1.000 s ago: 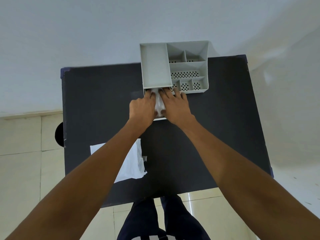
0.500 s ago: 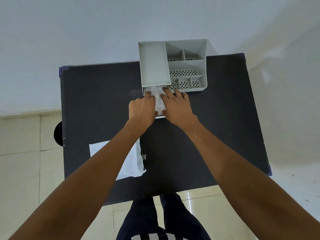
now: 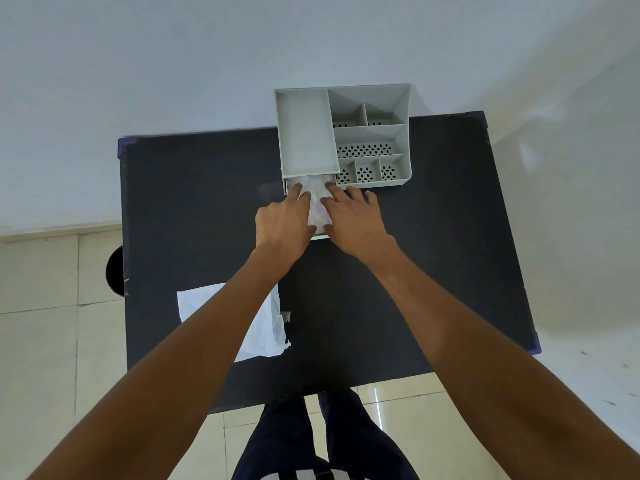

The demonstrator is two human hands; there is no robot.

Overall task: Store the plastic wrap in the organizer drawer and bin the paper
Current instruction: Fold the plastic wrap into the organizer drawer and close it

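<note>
A grey organizer with several compartments stands at the far edge of the black table. Its drawer is pulled out toward me. Crumpled clear plastic wrap lies in the drawer. My left hand and my right hand press down on the wrap from either side, fingers pointing toward the organizer. A white sheet of paper lies on the near left part of the table, partly hidden under my left forearm.
A dark round object shows on the floor past the table's left edge. A pale wall stands right behind the organizer. My legs are visible below the table's near edge, on a tiled floor.
Both hands have stayed on the wrap in the drawer, their fingers shifted slightly. The paper has not moved.
</note>
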